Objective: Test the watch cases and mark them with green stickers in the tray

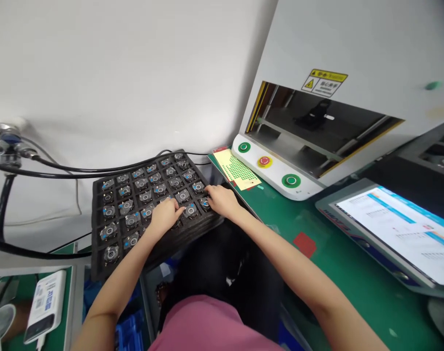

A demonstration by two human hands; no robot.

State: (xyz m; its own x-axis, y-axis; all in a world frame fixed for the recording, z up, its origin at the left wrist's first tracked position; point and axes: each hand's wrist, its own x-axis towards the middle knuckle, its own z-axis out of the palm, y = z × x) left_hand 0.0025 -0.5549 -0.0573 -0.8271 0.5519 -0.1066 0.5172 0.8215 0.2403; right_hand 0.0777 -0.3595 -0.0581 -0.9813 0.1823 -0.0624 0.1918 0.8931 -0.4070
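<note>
A black foam tray (93,204) holds rows of round watch-like parts (111,253), one to a pocket, many with a small blue dot. My left hand (165,214) rests over the front middle of the tray, fingers curled down and thumb pointing right; whatever lies under its fingertips is hidden. At the tray's right edge, my right hand (223,201) has its fingers bent onto a watch-like part (204,204) that sits in the last pocket. The fingers partly cover that part.
A white press machine (265,161) with two green buttons and a red stop button stands right. Near it are a yellow dotted sheet (236,168), a red square (304,244) and a monitor (397,229) on the green bench. Black hoses (79,170) and a white power bank (45,304) are left.
</note>
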